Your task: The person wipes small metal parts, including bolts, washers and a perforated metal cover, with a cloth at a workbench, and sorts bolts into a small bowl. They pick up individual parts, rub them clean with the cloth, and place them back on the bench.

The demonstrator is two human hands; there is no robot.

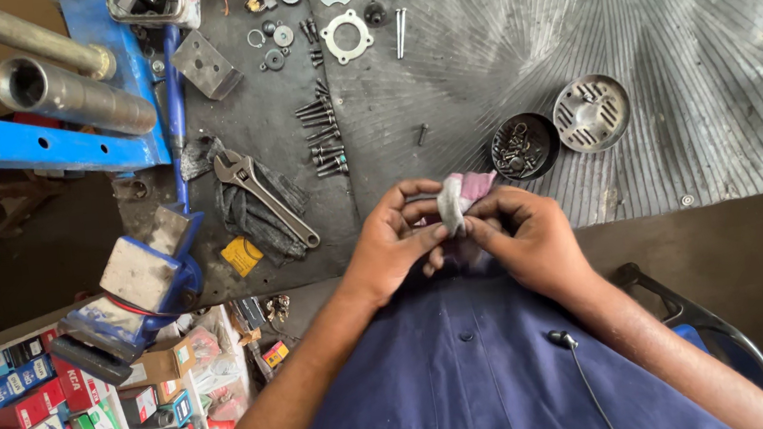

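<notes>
Here, seen from the head camera, a person in a dark blue shirt [471, 374] works at a ribbed black bench mat [663, 38]; the left hand [393, 237] and the right hand [532, 233] meet just above the bench's near edge, both pinching a small pink and grey rag [459, 196] between thumb and fingertips, the rag bunched upright between them; whether anything is wrapped inside it cannot be told. Beyond the hands a small black bowl [524, 145] holds loose screws, touching a slotted round metal cover [591, 113]; to the left a wrench [263, 196] lies on a dark cloth, near a row of bolts [323, 136]; washers and ring plates [346, 36] lie farther back; a blue vise [140, 275] sits at the bench corner.
</notes>
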